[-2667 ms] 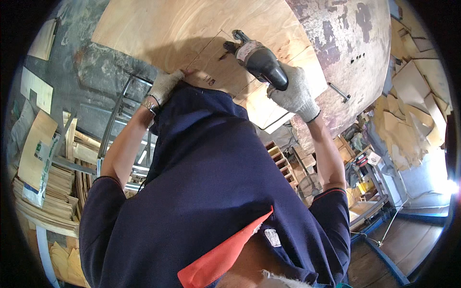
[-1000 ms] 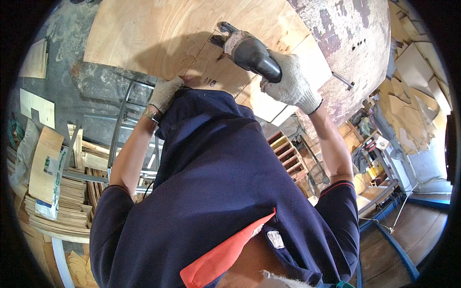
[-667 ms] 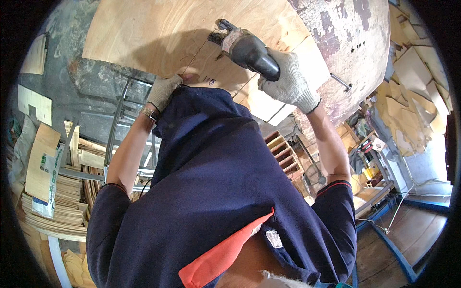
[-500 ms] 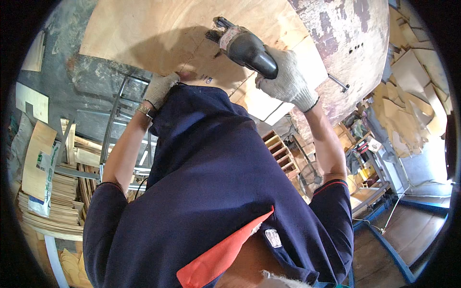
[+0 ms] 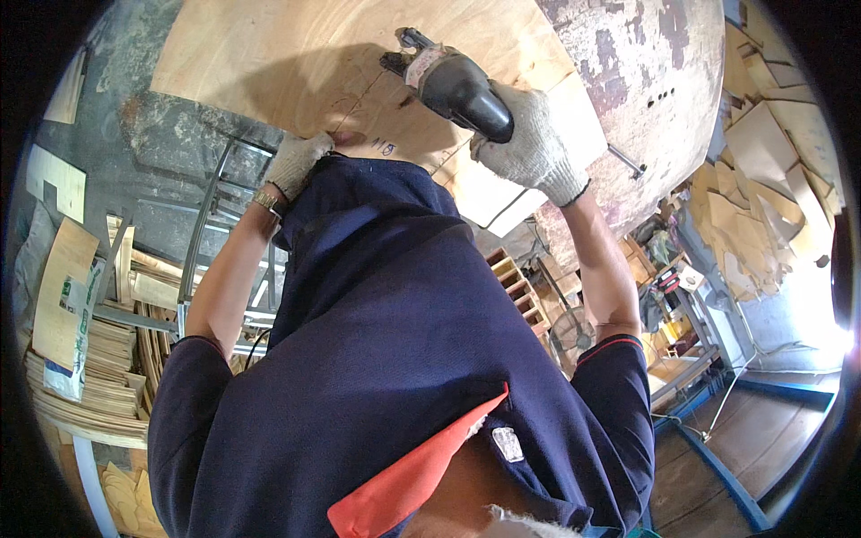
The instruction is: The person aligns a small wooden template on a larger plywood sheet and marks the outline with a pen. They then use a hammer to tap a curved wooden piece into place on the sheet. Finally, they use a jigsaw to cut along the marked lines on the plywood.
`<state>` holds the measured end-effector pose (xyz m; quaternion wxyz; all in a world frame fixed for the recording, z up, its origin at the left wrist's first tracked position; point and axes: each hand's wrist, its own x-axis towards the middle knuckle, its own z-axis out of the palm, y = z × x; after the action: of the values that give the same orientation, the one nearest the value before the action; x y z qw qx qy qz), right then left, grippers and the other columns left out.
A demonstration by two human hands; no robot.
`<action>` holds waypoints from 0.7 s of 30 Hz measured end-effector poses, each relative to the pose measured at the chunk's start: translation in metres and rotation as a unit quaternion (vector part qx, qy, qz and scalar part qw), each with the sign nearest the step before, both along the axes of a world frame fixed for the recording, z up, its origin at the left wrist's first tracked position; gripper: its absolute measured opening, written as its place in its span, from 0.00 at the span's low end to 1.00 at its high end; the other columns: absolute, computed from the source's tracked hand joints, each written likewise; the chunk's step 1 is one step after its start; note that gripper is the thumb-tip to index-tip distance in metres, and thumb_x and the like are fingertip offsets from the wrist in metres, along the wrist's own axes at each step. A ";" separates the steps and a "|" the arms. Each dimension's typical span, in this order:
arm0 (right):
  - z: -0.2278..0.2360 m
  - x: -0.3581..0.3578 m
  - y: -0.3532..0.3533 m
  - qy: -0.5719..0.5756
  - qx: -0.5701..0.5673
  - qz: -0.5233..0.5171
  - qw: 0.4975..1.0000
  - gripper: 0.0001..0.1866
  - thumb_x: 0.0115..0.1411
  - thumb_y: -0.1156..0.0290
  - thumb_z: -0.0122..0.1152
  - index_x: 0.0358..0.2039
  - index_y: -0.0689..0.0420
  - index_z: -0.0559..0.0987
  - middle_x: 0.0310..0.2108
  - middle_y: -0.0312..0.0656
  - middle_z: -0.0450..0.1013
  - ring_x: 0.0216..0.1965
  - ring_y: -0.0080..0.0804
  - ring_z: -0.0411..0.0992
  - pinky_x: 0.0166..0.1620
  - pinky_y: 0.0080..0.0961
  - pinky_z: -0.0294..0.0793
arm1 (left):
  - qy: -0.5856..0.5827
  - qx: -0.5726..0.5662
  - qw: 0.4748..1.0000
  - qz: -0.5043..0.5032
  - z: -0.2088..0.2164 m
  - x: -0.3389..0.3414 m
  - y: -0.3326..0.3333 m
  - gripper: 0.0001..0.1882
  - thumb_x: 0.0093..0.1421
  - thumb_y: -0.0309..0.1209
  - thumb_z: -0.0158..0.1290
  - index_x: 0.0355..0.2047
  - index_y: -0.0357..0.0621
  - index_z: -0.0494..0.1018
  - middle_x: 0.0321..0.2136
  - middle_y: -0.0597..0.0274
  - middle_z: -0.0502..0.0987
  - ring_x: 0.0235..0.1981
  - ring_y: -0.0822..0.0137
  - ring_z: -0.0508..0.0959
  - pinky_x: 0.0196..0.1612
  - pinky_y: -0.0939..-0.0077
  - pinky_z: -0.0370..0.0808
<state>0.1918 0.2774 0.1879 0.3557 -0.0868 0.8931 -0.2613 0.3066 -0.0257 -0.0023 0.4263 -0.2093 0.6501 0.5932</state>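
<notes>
A sheet of pale plywood (image 5: pixel 269 40) lies in front of me, with pencil lines and a handwritten mark near its close edge. My right hand (image 5: pixel 529 148), in a white knit glove, is closed round the rear of a black jigsaw (image 5: pixel 462 90). Pale tape wraps the tool's front, which rests over the plywood and points to the far left; its blade is hidden. At the near edge, my left hand (image 5: pixel 300 161) grips the sheet, also gloved, with a bare fingertip on top and the other fingers partly hidden.
A worn, stained table surface (image 5: pixel 655 117) extends beyond the sheet on the right, with a metal rod (image 5: pixel 628 160) at its edge. Below left are a metal frame (image 5: pixel 211 206) and stacked plywood strips (image 5: pixel 85 377). Offcuts (image 5: pixel 753 197) pile up at right, near a blue-framed panel (image 5: pixel 744 439).
The jigsaw and my right hand have shifted very slightly left in the picture. My left hand keeps its hold at the edge. The view itself has moved a little.
</notes>
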 end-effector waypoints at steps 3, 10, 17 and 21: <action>0.000 0.000 -0.002 0.023 -0.012 0.009 1.000 0.15 0.47 0.71 0.66 0.37 0.61 0.80 0.21 0.48 0.77 0.23 0.37 0.79 0.32 0.34 0.77 | -0.010 0.012 1.000 0.017 0.001 0.001 0.000 0.16 0.59 0.37 0.62 0.40 0.35 0.81 0.41 0.57 0.84 0.44 0.63 0.80 0.51 0.67 0.73; 0.002 -0.006 -0.007 -0.030 0.021 -0.015 0.999 0.23 0.43 0.62 0.69 0.39 0.62 0.79 0.25 0.57 0.77 0.32 0.55 0.80 0.38 0.43 0.79 | 0.017 0.004 1.000 -0.017 -0.015 0.007 -0.002 0.12 0.61 0.30 0.60 0.42 0.35 0.79 0.40 0.57 0.84 0.43 0.63 0.81 0.48 0.67 0.76; 0.001 -0.005 -0.010 -0.004 0.017 -0.011 1.000 0.21 0.44 0.65 0.67 0.38 0.62 0.80 0.24 0.54 0.77 0.28 0.48 0.79 0.36 0.39 0.78 | 0.030 0.004 0.999 0.038 -0.010 0.005 0.005 0.13 0.63 0.32 0.55 0.40 0.35 0.80 0.38 0.57 0.85 0.40 0.68 0.82 0.42 0.68 0.77; 0.002 -0.003 -0.014 0.022 -0.015 -0.029 0.999 0.15 0.46 0.68 0.64 0.34 0.63 0.80 0.19 0.48 0.74 0.22 0.36 0.75 0.32 0.34 0.76 | 0.057 -0.032 0.998 -0.004 0.004 0.005 0.004 0.12 0.63 0.32 0.55 0.39 0.37 0.81 0.35 0.55 0.86 0.37 0.65 0.83 0.41 0.69 0.77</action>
<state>0.1891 0.2637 0.1903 0.3267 -0.0724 0.8990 -0.2826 0.3118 -0.0217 0.0018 0.3841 -0.1864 0.6926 0.5814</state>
